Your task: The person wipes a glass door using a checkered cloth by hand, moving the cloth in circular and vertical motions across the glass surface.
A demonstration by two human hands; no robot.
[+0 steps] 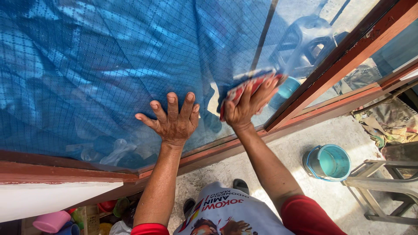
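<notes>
Pressing a red cloth (244, 89) flat to the window glass (109, 65), the right hand (248, 106) grips it; the left hand (174, 122), fingers spread and holding nothing, braces just beside it.

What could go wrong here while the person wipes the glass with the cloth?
The left hand leans flat on the glass, so hard pressure might strain or crack the pane. The right hand pushes the cloth near the wooden frame; knuckles could scrape it. The bucket stands by the feet and could be kicked.
</notes>
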